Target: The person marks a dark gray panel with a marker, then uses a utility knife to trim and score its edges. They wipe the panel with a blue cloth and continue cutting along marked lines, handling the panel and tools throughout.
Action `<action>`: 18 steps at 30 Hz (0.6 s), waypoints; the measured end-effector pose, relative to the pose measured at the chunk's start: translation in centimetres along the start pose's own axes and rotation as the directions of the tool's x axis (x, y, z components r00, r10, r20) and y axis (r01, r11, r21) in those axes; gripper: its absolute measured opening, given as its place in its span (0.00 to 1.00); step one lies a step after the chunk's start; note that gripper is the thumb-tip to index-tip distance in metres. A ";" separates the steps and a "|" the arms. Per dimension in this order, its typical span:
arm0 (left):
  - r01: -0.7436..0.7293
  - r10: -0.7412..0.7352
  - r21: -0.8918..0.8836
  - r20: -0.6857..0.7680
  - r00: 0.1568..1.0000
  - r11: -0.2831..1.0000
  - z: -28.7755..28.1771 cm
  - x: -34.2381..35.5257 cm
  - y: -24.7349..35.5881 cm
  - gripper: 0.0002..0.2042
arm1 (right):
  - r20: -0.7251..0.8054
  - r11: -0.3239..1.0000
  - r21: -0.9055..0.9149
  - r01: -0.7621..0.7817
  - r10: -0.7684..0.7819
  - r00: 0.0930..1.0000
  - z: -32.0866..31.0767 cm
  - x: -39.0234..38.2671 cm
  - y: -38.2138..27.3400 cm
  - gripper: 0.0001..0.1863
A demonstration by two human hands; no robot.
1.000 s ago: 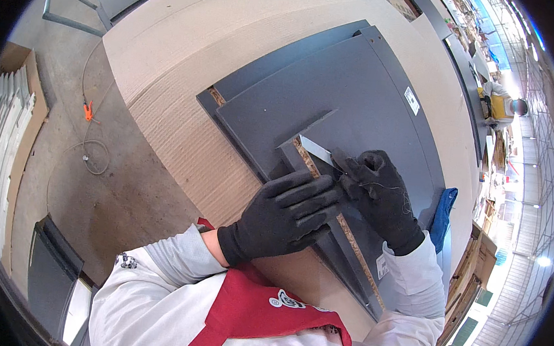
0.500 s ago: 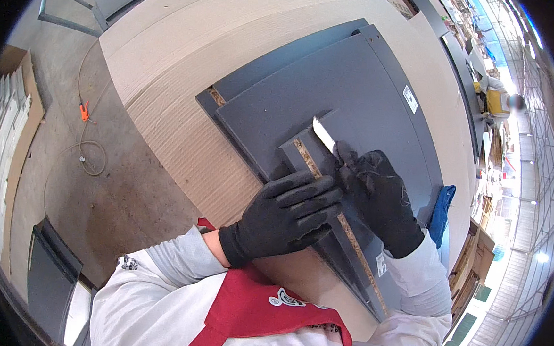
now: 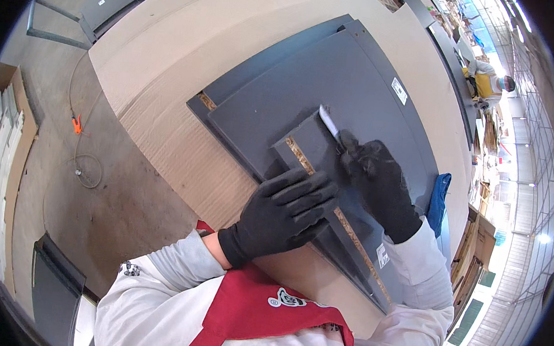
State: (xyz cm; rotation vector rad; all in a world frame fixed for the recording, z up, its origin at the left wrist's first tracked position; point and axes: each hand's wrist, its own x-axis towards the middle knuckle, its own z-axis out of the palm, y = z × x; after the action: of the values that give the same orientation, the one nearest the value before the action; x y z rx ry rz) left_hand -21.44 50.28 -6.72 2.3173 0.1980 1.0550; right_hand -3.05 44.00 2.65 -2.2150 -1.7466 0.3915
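Note:
My right hand (image 3: 379, 183), in a black glove, holds a slim whitish blade-like tool (image 3: 328, 120) with its fingers pinched round the near end. The tool's tip is close to the far end of a narrow dark board (image 3: 315, 136). Bare, speckled particleboard shows along that board's raised long edge. My left hand (image 3: 281, 212), also gloved in black, lies with its fingers over this edge and grips the board; its thumb side is partly hidden. Beneath the board are large dark grey panels (image 3: 276, 89), stacked slightly out of line.
Brown cardboard (image 3: 162, 68) covers the work surface under the panels. A blue cloth (image 3: 439, 200) lies by their right edge. On the floor at left are a hose with an orange nozzle (image 3: 77, 123) and a box of white sheets (image 3: 0, 131). Another person (image 3: 485, 83) works at far right.
My right hand and the tool have moved slightly away from me, beside the board's far end. My left hand keeps its place on the edge. The whole view has shifted a little.

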 end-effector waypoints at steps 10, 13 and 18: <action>-0.010 0.010 -0.028 -0.014 1.000 1.000 0.1 0.0 -0.1 0.18 | -0.062 0.997 -0.025 -0.079 0.077 0.995 0.4 -0.4 -1.8 0.12; -0.007 0.007 -0.017 -0.001 1.000 1.000 -0.2 0.3 0.1 0.17 | 0.009 0.981 -0.149 -0.122 0.125 0.992 0.0 0.9 -0.9 0.13; -0.014 0.014 0.018 0.010 1.000 1.000 0.0 0.2 0.3 0.17 | -0.171 0.975 -0.081 -0.207 0.191 0.967 0.3 -0.6 -1.0 0.15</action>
State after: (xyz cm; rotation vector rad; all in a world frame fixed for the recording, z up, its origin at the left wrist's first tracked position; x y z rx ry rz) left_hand -21.34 50.10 -6.47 2.3426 0.1879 1.0526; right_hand -4.20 43.70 2.79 -2.4265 -1.4958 0.1639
